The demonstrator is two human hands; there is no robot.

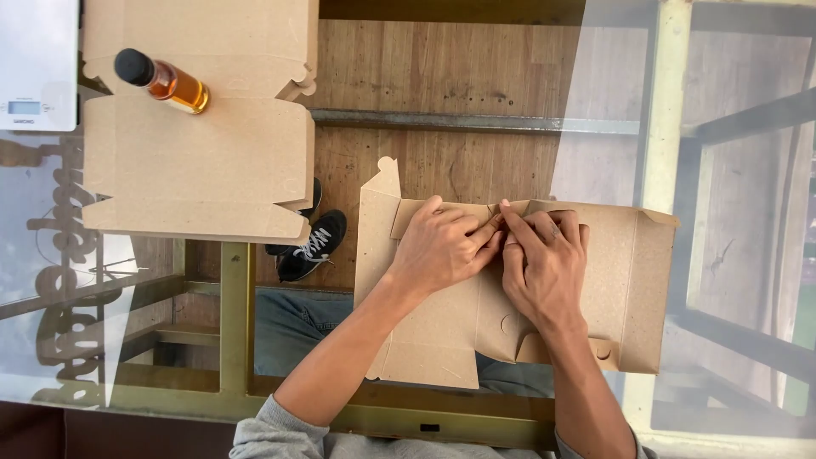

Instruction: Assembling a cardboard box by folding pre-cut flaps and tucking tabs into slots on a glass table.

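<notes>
A brown cardboard box blank (pixel 633 280), partly folded, lies on the glass table (pixel 595 76) in front of me. My left hand (pixel 442 248) and my right hand (pixel 544 259) press side by side on its far folded edge. The fingertips of both hands meet at a small slot or tab there. The blank's right side wall stands up, and a rounded tab sticks out at its far left corner. My hands cover the middle of the fold.
A stack of flat cardboard blanks (pixel 200 161) lies at the far left, with a small amber bottle (pixel 166 81) with a black cap on it. A white scale (pixel 36 64) is in the far left corner. My shoes and legs show through the glass.
</notes>
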